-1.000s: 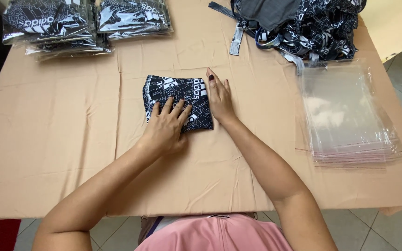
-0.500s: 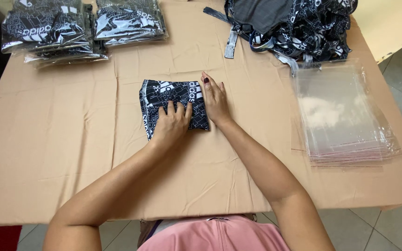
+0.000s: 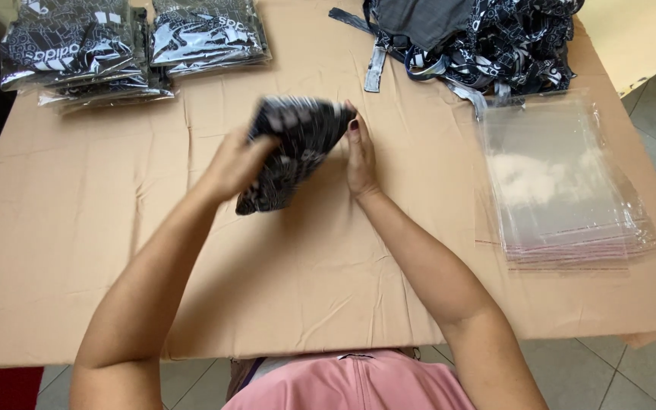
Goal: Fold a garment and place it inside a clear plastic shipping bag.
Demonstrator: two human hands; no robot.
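Held in the upper middle of the frame, just above the table [image 3: 328,273]: 1 folded black-and-white garment [image 3: 295,152], lifted and motion-blurred. Gripped by the left hand [image 3: 238,162] at its left edge, fingers curled around the fabric. Met on the opposite side by the right hand [image 3: 360,156], fingers straight and flat, pressed against the garment's upper right edge near 1 corner; not curled around it, more a flat brace than a grasp. Tilted on a slant, with the long axis running from upper right down to lower left, the lower end hanging below the left hand. Lay directly between the 2 hands, to the right of the left and to the left of the right; touched by both, though carried mainly by the left as far as could be judged.

Sat in the upper left of the frame: 2 stacks of bagged garments [image 3: 134,49], glossy and flat, well apart from the hands. Heaped at the upper right: a pile of loose dark clothing [image 3: 480,38] with straps trailing out. Lay at the right side of the frame, below that pile: a stack of clear plastic bags [image 3: 563,182], well to the right of the right hand and nearer to it than to the left.
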